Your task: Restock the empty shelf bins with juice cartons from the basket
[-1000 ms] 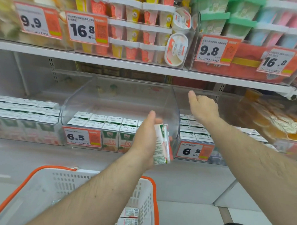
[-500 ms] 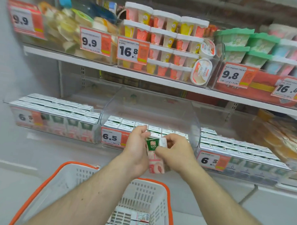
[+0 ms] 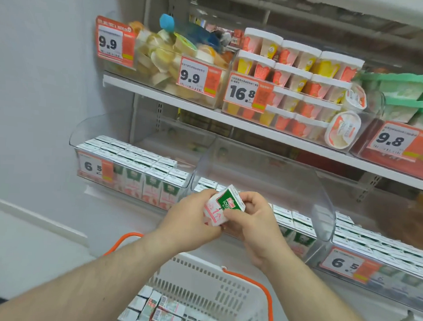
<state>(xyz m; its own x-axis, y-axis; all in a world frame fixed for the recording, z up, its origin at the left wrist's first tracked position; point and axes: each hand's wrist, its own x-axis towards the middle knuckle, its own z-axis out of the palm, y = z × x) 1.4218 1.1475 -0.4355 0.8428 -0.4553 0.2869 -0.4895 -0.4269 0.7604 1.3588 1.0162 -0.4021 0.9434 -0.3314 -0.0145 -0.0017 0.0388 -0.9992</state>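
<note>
I have both hands on one juice carton point(image 3: 224, 207), held tilted in the air just in front of the middle shelf bin point(image 3: 261, 172) and above the far rim of the basket point(image 3: 201, 280). My left hand point(image 3: 191, 220) wraps its fingers around the carton's left and lower side. My right hand point(image 3: 253, 225) pinches its right edge, with the thumb on the green front panel. The carton shows a green top and a pink and white lower half.

The middle bin is clear plastic with a tall curved wall. A few cartons sit low in it, behind my hands. The left bin point(image 3: 132, 166) is packed with rows of cartons behind a 6.5 price tag point(image 3: 94, 166). The right bin point(image 3: 376, 252) is also full and carries its own 6.5 tag.

Near me, the white basket with orange handles holds more cartons point(image 3: 160, 308) lying in its bottom. On the shelf above point(image 3: 231, 121) stand clear bins of cups and tubs point(image 3: 296, 91).
</note>
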